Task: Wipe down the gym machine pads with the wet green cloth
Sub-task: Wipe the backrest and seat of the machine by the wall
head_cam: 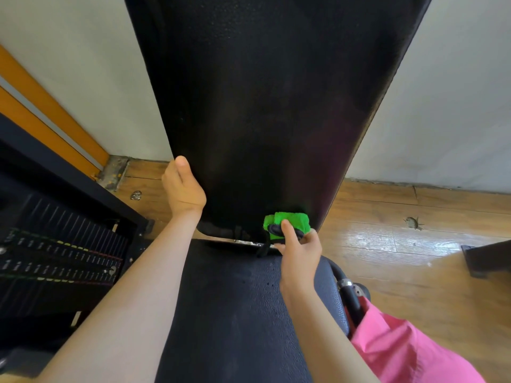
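Note:
A tall black back pad (271,100) rises in the middle of the view, with a dark seat pad (235,313) below it. My right hand (300,251) grips the bunched green cloth (287,223) and holds it against the back pad's lower right corner, just above the gap to the seat. My left hand (184,186) holds the back pad's left edge, thumb up on the front; its fingers are hidden behind the pad. A black strap (264,248) hangs from the cloth.
A black weight stack (55,252) with labelled plates stands at the left. Wooden floor (401,244) spreads to the right, meeting a white wall (442,106). A black lever (349,291) sits by the seat's right side, next to pink clothing (401,346).

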### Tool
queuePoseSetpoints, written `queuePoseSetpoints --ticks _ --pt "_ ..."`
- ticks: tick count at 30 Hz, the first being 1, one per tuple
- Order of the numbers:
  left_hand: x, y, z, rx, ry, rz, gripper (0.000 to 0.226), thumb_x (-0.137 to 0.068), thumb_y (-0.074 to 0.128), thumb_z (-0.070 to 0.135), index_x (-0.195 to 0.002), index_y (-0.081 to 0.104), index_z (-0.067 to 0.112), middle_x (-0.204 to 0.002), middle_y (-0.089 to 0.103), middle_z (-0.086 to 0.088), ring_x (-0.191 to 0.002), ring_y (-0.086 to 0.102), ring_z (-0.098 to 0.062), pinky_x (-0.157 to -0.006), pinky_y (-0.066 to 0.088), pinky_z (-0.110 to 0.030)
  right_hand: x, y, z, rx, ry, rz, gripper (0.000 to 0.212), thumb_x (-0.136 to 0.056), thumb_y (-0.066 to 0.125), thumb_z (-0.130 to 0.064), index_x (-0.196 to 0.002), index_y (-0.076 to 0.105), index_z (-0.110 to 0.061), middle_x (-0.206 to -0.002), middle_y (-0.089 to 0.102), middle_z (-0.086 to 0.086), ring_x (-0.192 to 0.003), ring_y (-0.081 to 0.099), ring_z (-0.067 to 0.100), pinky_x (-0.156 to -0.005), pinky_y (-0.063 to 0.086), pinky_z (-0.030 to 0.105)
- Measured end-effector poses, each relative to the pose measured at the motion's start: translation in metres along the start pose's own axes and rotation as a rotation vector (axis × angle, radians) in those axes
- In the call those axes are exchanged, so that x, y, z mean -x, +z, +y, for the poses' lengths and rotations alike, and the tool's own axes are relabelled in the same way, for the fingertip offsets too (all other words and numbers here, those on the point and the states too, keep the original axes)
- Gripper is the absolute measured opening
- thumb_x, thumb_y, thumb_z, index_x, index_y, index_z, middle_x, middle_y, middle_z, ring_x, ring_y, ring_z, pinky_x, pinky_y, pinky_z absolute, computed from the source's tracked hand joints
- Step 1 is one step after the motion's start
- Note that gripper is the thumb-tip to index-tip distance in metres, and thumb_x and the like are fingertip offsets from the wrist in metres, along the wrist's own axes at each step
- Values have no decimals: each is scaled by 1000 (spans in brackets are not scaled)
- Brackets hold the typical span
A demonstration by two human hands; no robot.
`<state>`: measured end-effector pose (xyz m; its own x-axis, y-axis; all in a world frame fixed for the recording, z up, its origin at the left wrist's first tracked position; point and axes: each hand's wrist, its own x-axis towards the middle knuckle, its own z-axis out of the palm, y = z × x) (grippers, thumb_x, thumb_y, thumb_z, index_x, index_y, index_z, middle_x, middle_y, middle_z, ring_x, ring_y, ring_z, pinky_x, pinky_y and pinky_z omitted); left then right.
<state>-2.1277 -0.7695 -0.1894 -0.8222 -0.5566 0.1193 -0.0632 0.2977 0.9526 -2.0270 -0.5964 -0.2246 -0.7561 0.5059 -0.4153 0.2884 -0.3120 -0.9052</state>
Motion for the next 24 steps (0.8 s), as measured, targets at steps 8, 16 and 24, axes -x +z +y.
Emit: queuePoseSetpoints --ticks 8,16,24 --pt "1 0 -1 -13 -6 -3 41 -87 15 55 -66 32 26 -66 36 4 -63 37 -11 -67 36 -31 -1 -1 25 71 199 75 11 -87 69 -10 -85 59 -13 -91 66 9 -78 65 13 -63 52 26" --pt "11 -11 9 30 -22 -105 37 -103 20 41 -78 46 30 -79 49 8 -76 49 -1 -75 40 -21 11 8 -10 74 50 -30 24 -86 72 -19 -81 52 -8 -80 53 7 -71 58 12 -68 54 30" --pt "57 -90 -40 -489 13 -270 49 -97 46 41 -139 42 16 -141 47 -1 -128 46 -16 -103 42 -34 17 13 -17 50 87 -79 11 -89 70 -16 -90 59 -13 -85 62 1 -78 62 10 -72 53 28"
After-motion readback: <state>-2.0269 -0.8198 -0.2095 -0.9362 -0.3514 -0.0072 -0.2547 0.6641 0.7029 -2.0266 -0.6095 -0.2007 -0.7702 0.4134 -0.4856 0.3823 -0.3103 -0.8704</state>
